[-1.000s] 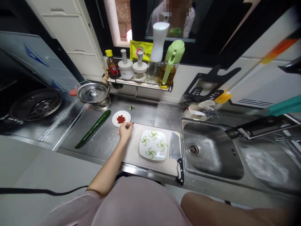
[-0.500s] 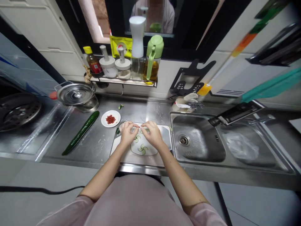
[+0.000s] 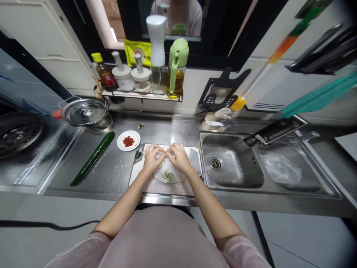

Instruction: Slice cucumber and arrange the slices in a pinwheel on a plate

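My left hand (image 3: 152,159) and my right hand (image 3: 180,158) meet fingertip to fingertip above a cutting board (image 3: 135,172). Both are closed in a pinch; whatever sits between the fingertips is too small to make out. Below them lies a pale plate with a dark rim line (image 3: 178,182). Thin green cucumber slices (image 3: 167,176) form a pinwheel on it, and more slices are partly covered by my hands. To the left, a small white dish (image 3: 119,144) holds chopped red bits (image 3: 128,141).
A whole cucumber (image 3: 93,158) lies on the steel counter at left, by a lidded pot (image 3: 100,125). Cucumber scraps (image 3: 140,125) lie behind the board. At right is a sink (image 3: 237,163) with a faucet (image 3: 276,130). Seasoning jars (image 3: 124,79) stand on a wall rack.
My fingertips have come together, and the small red bit seen at them earlier no longer shows. The whole view has shifted slightly.
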`<state>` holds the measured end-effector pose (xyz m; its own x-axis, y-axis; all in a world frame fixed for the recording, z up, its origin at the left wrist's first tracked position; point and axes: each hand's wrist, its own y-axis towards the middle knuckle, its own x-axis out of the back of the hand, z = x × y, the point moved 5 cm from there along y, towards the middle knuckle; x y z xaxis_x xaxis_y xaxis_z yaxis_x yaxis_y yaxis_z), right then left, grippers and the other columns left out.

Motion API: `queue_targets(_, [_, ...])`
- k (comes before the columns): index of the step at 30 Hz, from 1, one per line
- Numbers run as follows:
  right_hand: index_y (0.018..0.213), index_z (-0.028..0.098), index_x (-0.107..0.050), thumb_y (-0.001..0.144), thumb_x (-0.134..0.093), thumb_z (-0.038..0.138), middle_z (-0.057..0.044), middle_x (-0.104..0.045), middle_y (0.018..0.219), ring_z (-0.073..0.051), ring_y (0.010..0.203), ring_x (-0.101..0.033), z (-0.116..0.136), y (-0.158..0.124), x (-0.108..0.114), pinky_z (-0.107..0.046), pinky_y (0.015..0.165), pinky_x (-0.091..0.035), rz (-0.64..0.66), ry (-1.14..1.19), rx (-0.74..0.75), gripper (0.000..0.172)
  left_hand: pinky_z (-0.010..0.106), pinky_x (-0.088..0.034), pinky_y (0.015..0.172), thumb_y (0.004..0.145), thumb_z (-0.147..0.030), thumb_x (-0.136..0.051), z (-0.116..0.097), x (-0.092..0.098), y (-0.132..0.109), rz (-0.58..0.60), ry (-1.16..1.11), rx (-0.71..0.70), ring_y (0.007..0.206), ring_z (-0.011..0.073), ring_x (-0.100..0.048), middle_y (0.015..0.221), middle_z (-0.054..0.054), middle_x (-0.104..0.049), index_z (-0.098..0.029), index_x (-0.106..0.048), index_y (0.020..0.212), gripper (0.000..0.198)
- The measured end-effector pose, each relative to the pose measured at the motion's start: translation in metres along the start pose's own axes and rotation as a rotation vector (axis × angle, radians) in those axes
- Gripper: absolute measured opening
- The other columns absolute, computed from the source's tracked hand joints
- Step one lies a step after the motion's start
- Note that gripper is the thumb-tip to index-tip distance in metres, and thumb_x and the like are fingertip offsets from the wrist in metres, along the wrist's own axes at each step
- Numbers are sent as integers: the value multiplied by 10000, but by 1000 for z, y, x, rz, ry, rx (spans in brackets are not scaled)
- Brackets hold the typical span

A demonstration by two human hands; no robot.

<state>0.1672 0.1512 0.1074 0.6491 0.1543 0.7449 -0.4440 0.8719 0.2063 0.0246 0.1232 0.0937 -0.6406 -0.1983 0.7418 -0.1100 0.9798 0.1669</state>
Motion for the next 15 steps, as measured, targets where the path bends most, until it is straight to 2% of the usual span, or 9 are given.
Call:
queue_targets(5, [836,217,-630,895,-504,258,-63,-578,1001,-221,987,-472,-4,0,-4,-341,862,-408,7,28,2,145,387,-321,888,845,-363,-586,2,-5,0,25,6,11,1042,232,-516,1016,30,-630,-272,-702,875,151])
queue_targets(8, [839,214,-634,890,-501,254,-64,-578,1004,-223,1002,-464,-11,2,-2,-346,889,-392,-10,29,1,148,390,-323,904,836,-383,-594,6,-7,3,32,-11,31,1055,236,-516,1059,33,-640,-282,-688,970,192])
queue_targets(12, [847,209,-645,890,-495,262,-66,-579,987,-229,1004,-446,-35,2,2,-350,908,-366,-66,-29,-99,164,401,-328,911,816,-371,-607,20,-11,9,27,6,132,1045,248,-523,1085,44,-646,-277,-669,1028,239])
queue_targets(15, [844,208,-654,885,-504,268,-66,-574,1003,-232,1012,-428,-52,0,-5,-349,906,-351,-22,-101,-159,166,416,-321,903,821,-352,-589,30,-17,11,34,57,224,1038,263,-521,1073,54,-647,-268,-680,971,195])
